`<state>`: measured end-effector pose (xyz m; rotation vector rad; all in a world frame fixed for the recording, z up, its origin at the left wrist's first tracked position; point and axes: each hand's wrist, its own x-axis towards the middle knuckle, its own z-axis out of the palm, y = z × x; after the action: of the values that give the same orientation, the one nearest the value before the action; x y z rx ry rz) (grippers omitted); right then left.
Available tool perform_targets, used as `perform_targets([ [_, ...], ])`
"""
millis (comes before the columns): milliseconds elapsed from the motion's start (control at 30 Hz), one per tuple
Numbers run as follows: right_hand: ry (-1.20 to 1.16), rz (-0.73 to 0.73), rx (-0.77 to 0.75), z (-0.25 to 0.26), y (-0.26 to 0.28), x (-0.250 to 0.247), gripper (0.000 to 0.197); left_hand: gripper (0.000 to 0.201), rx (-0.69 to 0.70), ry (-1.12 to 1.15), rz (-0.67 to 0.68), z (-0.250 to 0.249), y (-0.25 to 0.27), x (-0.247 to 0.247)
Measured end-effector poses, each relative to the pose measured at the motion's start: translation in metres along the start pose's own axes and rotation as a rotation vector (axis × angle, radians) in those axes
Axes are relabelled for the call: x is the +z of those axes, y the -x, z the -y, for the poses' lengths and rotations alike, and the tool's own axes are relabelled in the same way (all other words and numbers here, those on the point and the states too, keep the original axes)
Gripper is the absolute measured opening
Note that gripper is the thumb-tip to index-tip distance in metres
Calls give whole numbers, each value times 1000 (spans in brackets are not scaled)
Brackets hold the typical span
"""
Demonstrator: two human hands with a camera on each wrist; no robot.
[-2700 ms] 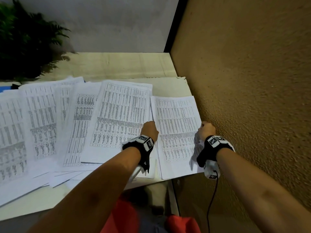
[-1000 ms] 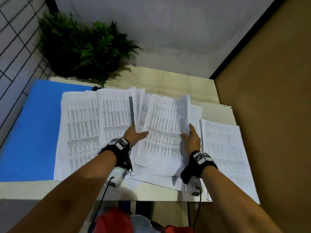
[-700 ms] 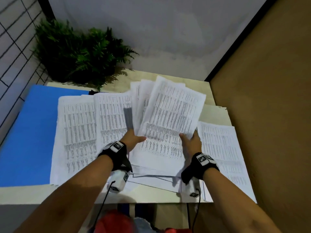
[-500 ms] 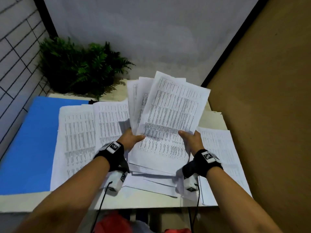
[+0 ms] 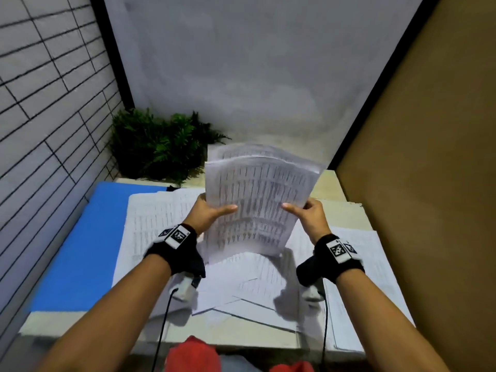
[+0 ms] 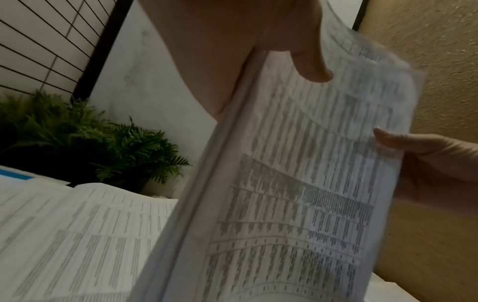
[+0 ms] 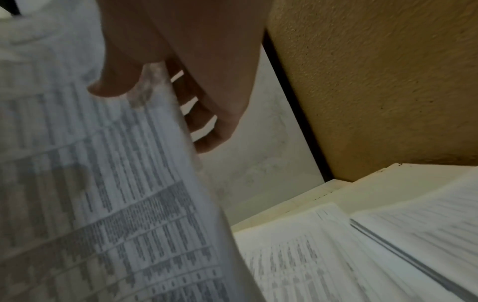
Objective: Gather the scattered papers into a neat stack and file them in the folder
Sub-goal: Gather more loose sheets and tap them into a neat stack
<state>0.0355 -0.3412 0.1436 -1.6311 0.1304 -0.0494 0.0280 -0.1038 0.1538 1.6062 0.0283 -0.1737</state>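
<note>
A bundle of printed papers [image 5: 257,200] stands nearly upright above the table, blurred with motion. My left hand [image 5: 208,212] grips its left edge, thumb across the front sheet. My right hand [image 5: 308,213] grips the right edge the same way. The left wrist view shows the bundle [image 6: 297,183] edge-on, with my left thumb [image 6: 310,61] on it. In the right wrist view my right thumb [image 7: 113,81] lies on the front sheet [image 7: 90,183] and the fingers curl behind it. More loose sheets [image 5: 158,232] lie spread on the table. The blue folder [image 5: 88,237] lies flat at the left, partly under them.
A green fern plant [image 5: 161,146] stands at the table's back left corner. A brown textured wall [image 5: 429,183] runs close along the right side. More sheets [image 5: 375,277] lie at the right, overhanging the table's front edge [image 5: 80,326]. A tiled wall stands at the left.
Both hands have lifted the bundle from lying on the table to nearly upright above it. My view has tilted up toward the back wall.
</note>
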Motion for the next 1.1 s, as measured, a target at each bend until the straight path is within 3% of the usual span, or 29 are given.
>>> perform_targets([
  [233,-41,29,-87,20,-1,13,25,33,96,37,-107,-14,15,-10],
  [467,-31,92,-53,13,2,25,27,23,144,52,-137,-14,19,-12],
  [600,-54,53,-54,11,2,24,25,19,159,65,-146,-15,18,-7],
  [700,-8,70,0,2,5,25,21,20,91,65,-140,-11,20,-2],
  [800,57,85,79,-6,9,29,21,38,-14,44,-149,-4,18,1],
  [967,11,43,54,5,0,25,24,35,29,25,-146,-15,11,-4],
  [1100,140,102,191,-19,0,26,30,37,-95,-51,-114,13,10,-4],
])
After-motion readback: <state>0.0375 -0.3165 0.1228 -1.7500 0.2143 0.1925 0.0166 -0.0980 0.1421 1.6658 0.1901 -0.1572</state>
